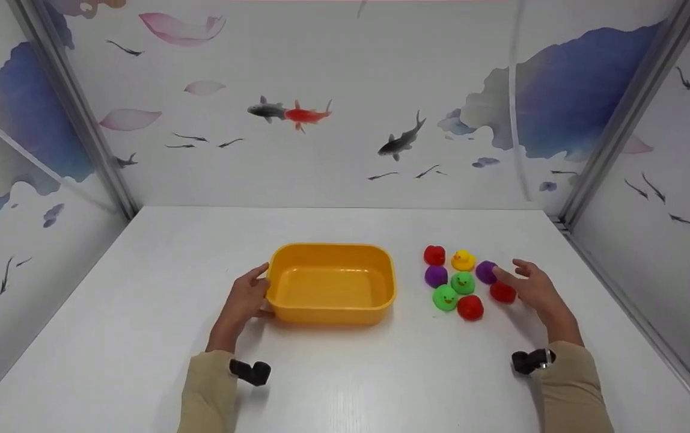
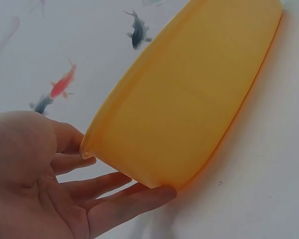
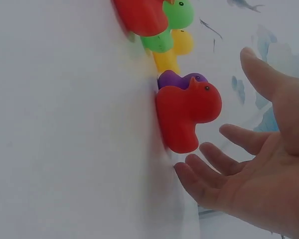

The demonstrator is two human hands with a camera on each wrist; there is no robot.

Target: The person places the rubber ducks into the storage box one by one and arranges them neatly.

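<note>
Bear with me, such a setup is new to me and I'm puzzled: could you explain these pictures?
There is no machine here, just a person working bare-handed. The wide picture comes from a camera on the person's head, looking forward and down; the other two come from wrist cameras. On the white table stand a yellow-orange basin and, to its right, eight toy ducks: three red, two purple, two green, one yellow. The left hand touches the basin's left end with its fingers. The right hand, fingers spread, is beside the rightmost red duck and holds nothing.
</note>
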